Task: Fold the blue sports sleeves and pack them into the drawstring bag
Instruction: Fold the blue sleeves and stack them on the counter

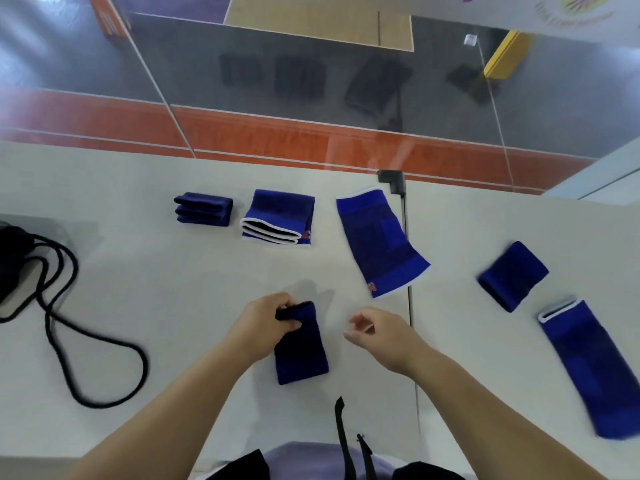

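My left hand [265, 320] pinches the far end of a small blue sleeve [303, 358] lying on the white table in front of me. Just right of it hovers my right hand [379, 332], fingers loosely curled and holding nothing. Folded blue sleeves lie at the back: a small dark stack [203, 208] and a white-edged stack [280, 218]. A long flat sleeve [381, 240] lies unfolded right of them. On the right are a small sleeve [512, 276] and a long white-edged sleeve [595, 368]. The black drawstring bag [10, 261] sits at the left edge, its cord [69, 327] looped over the table.
The white table [173, 289] ends at a glass wall behind, with an orange floor stripe [277, 133] beyond. A black clamp [393, 181] sits on the far edge at a table seam. Black straps [344, 441] hang near my body.
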Tool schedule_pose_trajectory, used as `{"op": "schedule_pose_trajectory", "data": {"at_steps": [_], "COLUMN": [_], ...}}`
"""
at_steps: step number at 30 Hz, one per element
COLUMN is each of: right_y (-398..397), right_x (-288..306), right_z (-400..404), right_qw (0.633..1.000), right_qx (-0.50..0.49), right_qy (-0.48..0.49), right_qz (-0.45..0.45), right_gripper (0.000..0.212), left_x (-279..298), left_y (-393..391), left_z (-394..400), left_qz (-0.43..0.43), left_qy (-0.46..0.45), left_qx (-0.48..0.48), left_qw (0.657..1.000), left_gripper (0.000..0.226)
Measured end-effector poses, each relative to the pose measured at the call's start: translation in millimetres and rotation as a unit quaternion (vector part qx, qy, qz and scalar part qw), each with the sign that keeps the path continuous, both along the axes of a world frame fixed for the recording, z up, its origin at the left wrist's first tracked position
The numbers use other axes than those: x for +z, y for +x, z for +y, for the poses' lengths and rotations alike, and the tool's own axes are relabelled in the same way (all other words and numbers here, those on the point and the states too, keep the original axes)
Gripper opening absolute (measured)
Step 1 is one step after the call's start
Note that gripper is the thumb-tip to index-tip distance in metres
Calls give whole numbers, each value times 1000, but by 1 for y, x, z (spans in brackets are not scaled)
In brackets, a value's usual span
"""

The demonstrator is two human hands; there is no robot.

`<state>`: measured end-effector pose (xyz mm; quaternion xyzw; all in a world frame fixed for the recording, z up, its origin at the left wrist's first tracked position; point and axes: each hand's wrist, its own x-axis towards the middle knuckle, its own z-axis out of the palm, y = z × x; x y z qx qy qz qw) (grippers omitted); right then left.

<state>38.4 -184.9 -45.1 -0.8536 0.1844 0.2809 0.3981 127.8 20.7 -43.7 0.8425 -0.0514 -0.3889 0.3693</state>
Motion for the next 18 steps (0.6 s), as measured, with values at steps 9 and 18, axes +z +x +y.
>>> {"op": "schedule_pose_trajectory", "data": {"at_steps": [9, 18], "right_y": [-13, -46], "right_x": [13, 19], "right_z": [-57, -139], "right_qw": [996, 975], "right_qx": [-40, -174], "right_qy": [59, 116], "right_qz": [-54, -76], "right_gripper": [9, 8], "left_x": [22, 15], "left_y": [-12, -43], "left_z": [-83, -169], "left_qz": [96, 127], "left_qy": [-144, -193], "left_qx": [75, 119], "left_qw": [982, 966], "left_gripper": [25, 29]}}
